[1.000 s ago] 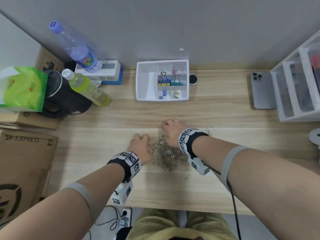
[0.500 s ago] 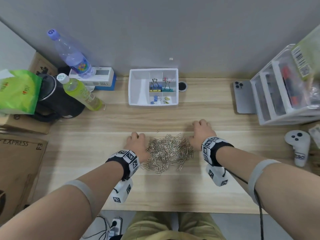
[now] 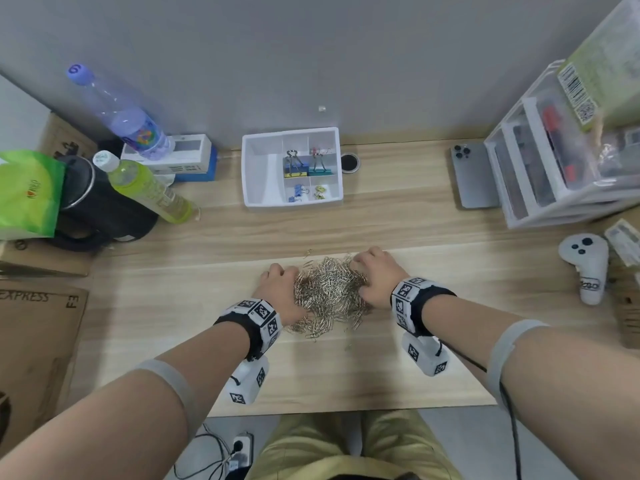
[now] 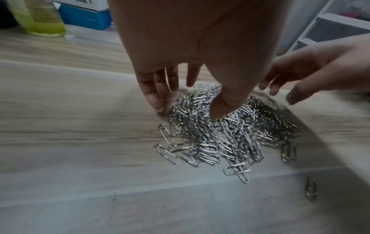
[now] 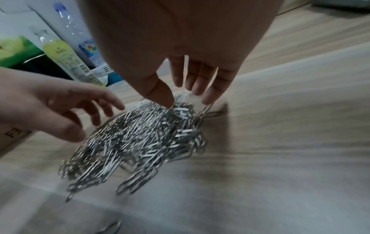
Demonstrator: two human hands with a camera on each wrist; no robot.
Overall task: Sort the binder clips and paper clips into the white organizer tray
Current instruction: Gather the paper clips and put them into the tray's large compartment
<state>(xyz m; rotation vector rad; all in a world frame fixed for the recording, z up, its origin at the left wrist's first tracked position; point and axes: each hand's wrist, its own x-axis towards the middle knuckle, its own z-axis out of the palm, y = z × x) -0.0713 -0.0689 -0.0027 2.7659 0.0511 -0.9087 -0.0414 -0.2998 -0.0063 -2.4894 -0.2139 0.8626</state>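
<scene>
While both hands flank it, the heap of paper clips (image 3: 329,292) lies on the wooden counter (image 3: 433,237), well in front of the white organizer tray (image 3: 263,168). The left hand (image 3: 280,289) rests against the heap's left side, its fingers (image 4: 158,95) loosely spread and pointing down, the fingertips at the counter by the heap's edge and the thumb pressing into the clips; it grips nothing. The right hand (image 3: 375,275) rests against the heap's right side, its fingers (image 5: 212,88) also straight and a little apart, the outermost one touching a clip at the heap's far edge, the thumb tip on top of the clips. A few stray clips lie just beside the heap, toward the person. Behind the heap, the tray holds binder clips (image 3: 306,164) in its middle compartments and smaller clips in the two compartments nearest the heap. A yellow-green bottle (image 3: 149,188) lies left of the tray, and a phone (image 3: 474,178) lies well to its right.
</scene>
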